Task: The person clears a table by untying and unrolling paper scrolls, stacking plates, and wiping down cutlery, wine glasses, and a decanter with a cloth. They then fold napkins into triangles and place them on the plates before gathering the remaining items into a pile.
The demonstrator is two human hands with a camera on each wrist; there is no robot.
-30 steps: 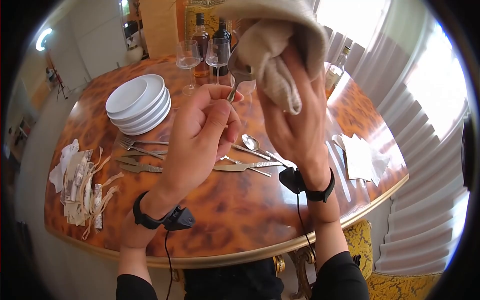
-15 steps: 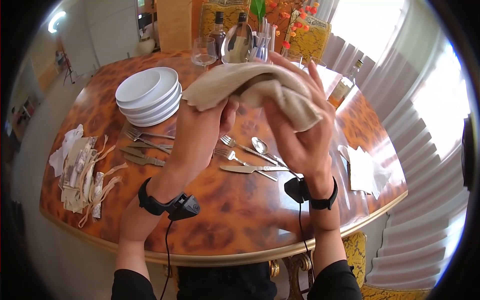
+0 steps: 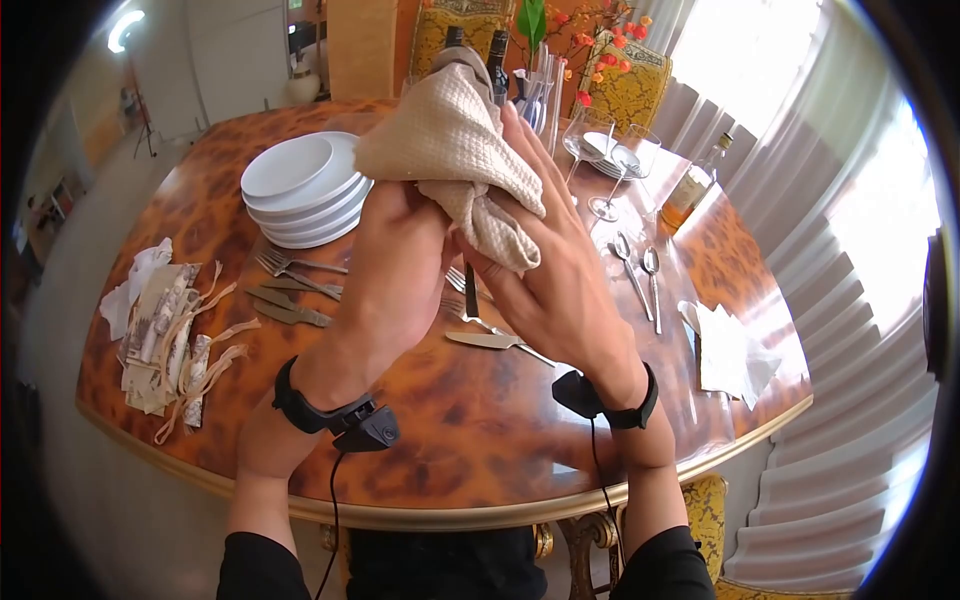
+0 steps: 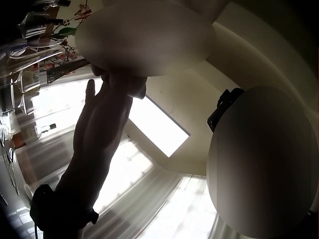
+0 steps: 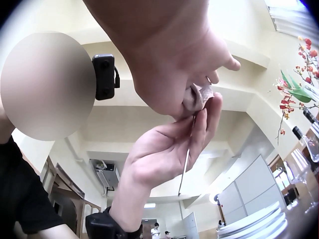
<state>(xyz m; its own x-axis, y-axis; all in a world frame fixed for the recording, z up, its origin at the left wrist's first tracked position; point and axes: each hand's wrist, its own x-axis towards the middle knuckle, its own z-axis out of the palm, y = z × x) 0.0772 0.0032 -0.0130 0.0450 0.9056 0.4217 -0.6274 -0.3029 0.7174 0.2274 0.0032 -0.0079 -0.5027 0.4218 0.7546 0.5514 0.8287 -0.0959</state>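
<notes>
A beige waffle-textured cloth (image 3: 450, 140) is bunched high over the table, around a large metal spoon. The rim of the spoon's bowl (image 3: 458, 58) shows above the cloth and its dark handle (image 3: 471, 292) hangs below. My left hand (image 3: 390, 270) pinches the spoon under the cloth; in the right wrist view, the left hand's fingers (image 5: 201, 129) close around the thin handle (image 5: 185, 169). My right hand (image 3: 560, 275) holds the cloth against the spoon from the right, some fingers extended upward. Cloth hides most of the fingertips in the head view.
Stacked white plates (image 3: 300, 190) stand at left, beyond forks and knives (image 3: 290, 305). Ribbon-tied bundles (image 3: 165, 340) lie at far left, white napkins (image 3: 722, 350) at right. Two spoons (image 3: 652, 285), glasses (image 3: 590, 140) and a bottle (image 3: 690, 185) are right of the hands.
My right hand has moved left and brought the cloth from above right onto the spoon. The spoon's bowl, exposed half a second ago, is now mostly covered. My left hand keeps its hold.
</notes>
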